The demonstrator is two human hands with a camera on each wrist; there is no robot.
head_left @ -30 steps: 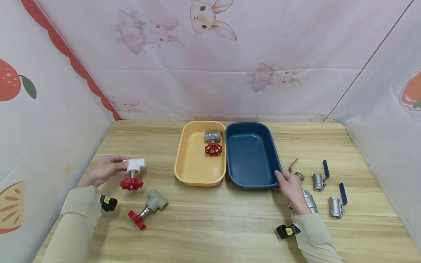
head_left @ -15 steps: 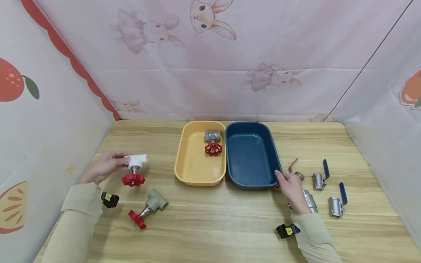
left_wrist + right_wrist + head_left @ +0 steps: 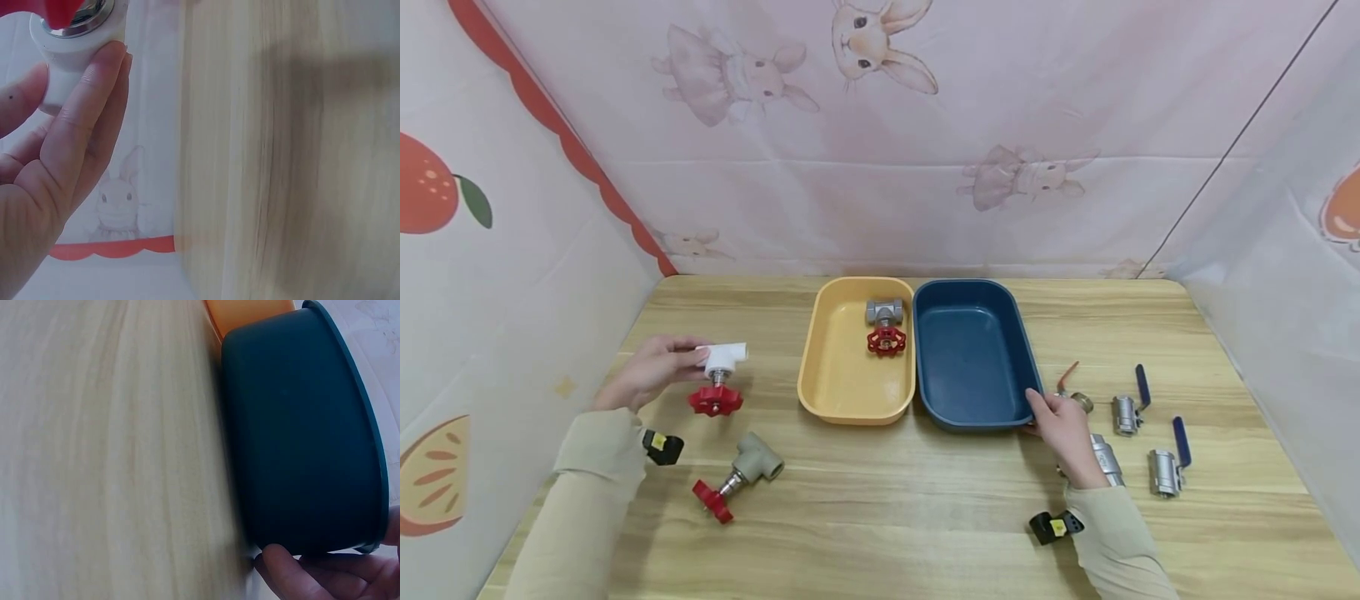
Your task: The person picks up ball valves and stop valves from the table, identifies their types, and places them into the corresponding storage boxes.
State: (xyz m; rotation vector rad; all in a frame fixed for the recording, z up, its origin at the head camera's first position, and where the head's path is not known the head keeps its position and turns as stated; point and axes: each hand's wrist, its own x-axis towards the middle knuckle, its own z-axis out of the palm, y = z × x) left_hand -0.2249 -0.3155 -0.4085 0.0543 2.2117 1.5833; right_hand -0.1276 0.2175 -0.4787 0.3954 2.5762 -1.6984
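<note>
My left hand (image 3: pixel 655 368) pinches a white plastic valve (image 3: pixel 722 357) with a red handwheel, held above the table's left side. In the left wrist view the thumb and fingers lie around its white body (image 3: pixel 69 56). A grey-green valve (image 3: pixel 754 460), also with a red handwheel, lies on the table below. At the near right corner of the blue tray (image 3: pixel 961 416), my right hand (image 3: pixel 1065 433) grips the rim, thumb at the edge and fingers against the outside. A metal gate valve (image 3: pixel 885 313) with a red wheel lies in the yellow tray (image 3: pixel 853 414).
Two ball valves with blue levers, one farther (image 3: pixel 1126 415) and one nearer (image 3: pixel 1165 473), lie at right. A red-lever valve (image 3: pixel 1081 402) and a larger metal valve (image 3: pixel 1107 460) are partly hidden by my right hand. Printed cloth walls (image 3: pixel 880 208) enclose the table.
My left hand has moved slightly right and away from me, carrying the white valve with it. My right hand and both trays have stayed in place.
</note>
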